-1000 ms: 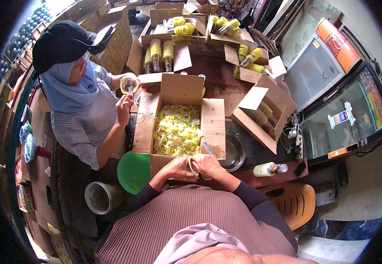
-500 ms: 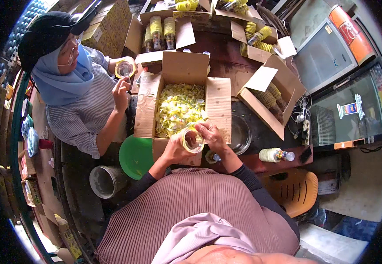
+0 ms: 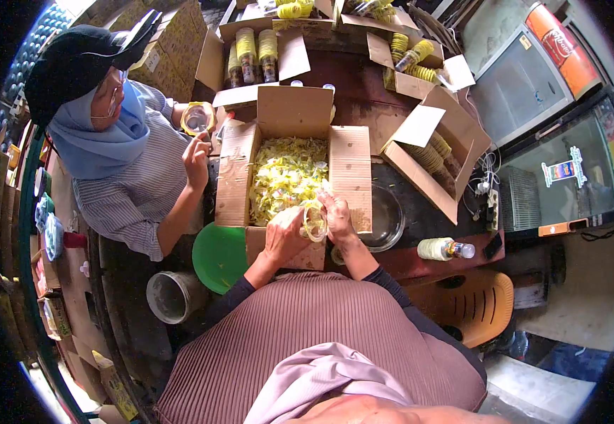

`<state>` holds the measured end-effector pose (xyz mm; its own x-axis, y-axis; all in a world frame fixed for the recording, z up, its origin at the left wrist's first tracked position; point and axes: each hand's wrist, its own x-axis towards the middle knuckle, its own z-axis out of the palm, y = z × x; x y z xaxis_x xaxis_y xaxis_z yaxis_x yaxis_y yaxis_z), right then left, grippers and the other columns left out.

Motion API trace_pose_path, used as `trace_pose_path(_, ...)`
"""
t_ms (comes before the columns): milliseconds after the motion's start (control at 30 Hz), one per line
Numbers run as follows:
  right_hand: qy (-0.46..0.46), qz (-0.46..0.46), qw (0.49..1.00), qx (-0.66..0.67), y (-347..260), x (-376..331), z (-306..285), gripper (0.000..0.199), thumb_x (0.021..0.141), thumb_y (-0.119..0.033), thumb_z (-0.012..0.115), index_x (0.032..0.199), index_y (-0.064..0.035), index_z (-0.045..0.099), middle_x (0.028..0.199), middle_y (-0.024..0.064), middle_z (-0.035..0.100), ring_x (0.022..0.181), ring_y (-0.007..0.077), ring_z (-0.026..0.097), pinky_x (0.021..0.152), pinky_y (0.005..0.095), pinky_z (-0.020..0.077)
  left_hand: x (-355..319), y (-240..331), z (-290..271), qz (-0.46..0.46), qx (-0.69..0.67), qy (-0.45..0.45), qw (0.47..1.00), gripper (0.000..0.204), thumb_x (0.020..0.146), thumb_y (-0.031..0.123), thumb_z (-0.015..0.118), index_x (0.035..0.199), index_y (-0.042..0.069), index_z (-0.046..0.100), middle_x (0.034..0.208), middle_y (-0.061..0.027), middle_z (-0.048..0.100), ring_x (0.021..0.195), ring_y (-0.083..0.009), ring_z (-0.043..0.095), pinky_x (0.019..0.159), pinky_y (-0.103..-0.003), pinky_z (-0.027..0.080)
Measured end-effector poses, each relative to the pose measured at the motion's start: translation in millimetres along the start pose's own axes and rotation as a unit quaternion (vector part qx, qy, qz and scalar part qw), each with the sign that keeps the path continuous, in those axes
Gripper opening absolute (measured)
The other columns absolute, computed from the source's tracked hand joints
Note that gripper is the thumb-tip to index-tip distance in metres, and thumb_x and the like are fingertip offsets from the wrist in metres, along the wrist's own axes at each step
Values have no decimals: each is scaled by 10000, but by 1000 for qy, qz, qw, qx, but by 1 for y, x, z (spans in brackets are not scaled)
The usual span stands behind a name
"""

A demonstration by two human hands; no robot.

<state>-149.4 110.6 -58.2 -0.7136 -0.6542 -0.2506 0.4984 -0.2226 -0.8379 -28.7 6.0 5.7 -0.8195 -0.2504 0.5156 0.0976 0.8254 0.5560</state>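
Both my hands hold a clear plastic cup with a yellowish rim (image 3: 315, 222) above the near edge of an open cardboard box (image 3: 349, 166). My left hand (image 3: 284, 234) grips the cup's left side. On its right side, the fingers of my right hand (image 3: 339, 218) are closed at the rim. The cup is tilted, and I cannot make out anything inside it. Yellow and white plastic scraps (image 3: 287, 169) fill the box just beyond my hands.
A co-worker (image 3: 130, 162) at the left holds a similar cup (image 3: 197, 119). Boxes of stacked cups (image 3: 431, 152) stand around the table. A green basin (image 3: 216, 258), a grey bucket (image 3: 173, 297) and a glass bowl (image 3: 385, 219) are nearby. A cup stack (image 3: 435, 249) lies at the right.
The cup in my hands has turned, its opening now narrower to my view. My hands have moved slightly up toward the box of scraps. The co-worker's hands have shifted slightly.
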Motion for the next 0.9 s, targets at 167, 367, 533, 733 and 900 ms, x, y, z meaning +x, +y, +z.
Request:
trace_pose_path(167, 192, -61, 971, 127, -62, 25, -67, 121, 928, -261, 544, 850, -169, 541, 629, -79, 432, 457, 22, 354, 378, 177, 278, -20, 5, -8, 27, -4, -2, 1000, 438, 656, 268, 756, 923, -6, 545, 778, -172, 579, 743, -341, 608, 658, -403, 498)
trace_pose_path(367, 114, -155, 926, -326, -92, -2, -54, 176, 877, -219, 646, 824, -52, 641, 647, -32, 553, 549, 42, 457, 499, 206, 377, -11, -4, -20, -41, -130, -50, 989, 491, 608, 238, 806, 964, 8, 557, 826, -140, 571, 776, -336, 599, 735, -377, 502)
trace_pose_path(533, 66, -172, 851, -492, -67, -20, -27, 209, 781, -156, 706, 923, -8, 667, 816, 87, 602, 681, 174, 587, 636, 313, 482, -14, 0, -18, -221, -332, -113, 910, 542, 639, 173, 812, 1060, 13, 510, 1007, -108, 562, 992, -229, 568, 853, -330, 460)
trace_pose_path(733, 67, -175, 804, -565, -48, -20, -15, 289, 810, -281, 659, 893, -4, 654, 869, 147, 635, 744, 300, 626, 681, 376, 484, -19, -7, -18, -192, -492, -150, 836, 627, 716, 114, 752, 1244, 6, 433, 1117, -78, 556, 1078, -161, 537, 932, -315, 442)
trace_pose_path(900, 52, -122, 811, -570, -70, -36, 4, 250, 768, -248, 700, 845, -15, 652, 825, 141, 638, 750, 272, 639, 671, 371, 488, -31, -12, -14, -221, -518, -168, 809, 647, 734, 127, 721, 1286, 2, 408, 1211, -93, 526, 1138, -190, 522, 987, -348, 406)
